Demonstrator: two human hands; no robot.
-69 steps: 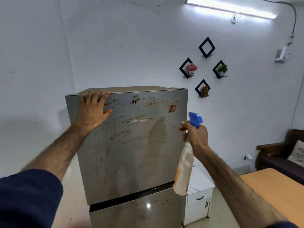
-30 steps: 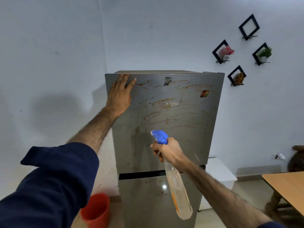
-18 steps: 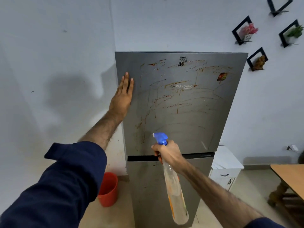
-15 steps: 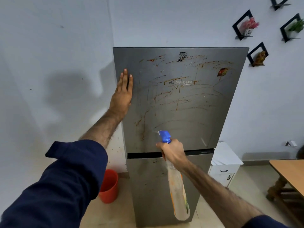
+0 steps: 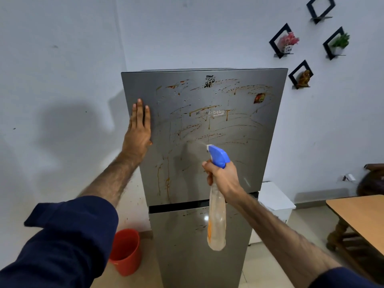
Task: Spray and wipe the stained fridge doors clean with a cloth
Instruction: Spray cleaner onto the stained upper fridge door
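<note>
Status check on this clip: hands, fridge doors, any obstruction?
Left hand flat on upper fridge door. Right hand squeezing spray bottle, mist hitting stains. No cloth in sight. Nothing blocking.

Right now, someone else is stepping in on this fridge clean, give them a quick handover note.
Left hand rests flat on the upper fridge door, near its left edge. Right hand grips the spray bottle, nozzle aimed at that door, mist leaving it.
Done: droplets on the upper door.
Left: brown streaks remain on the upper door and lower door; nothing looks wiped. No cloth in view. Red bucket on the floor left of the fridge.
</note>
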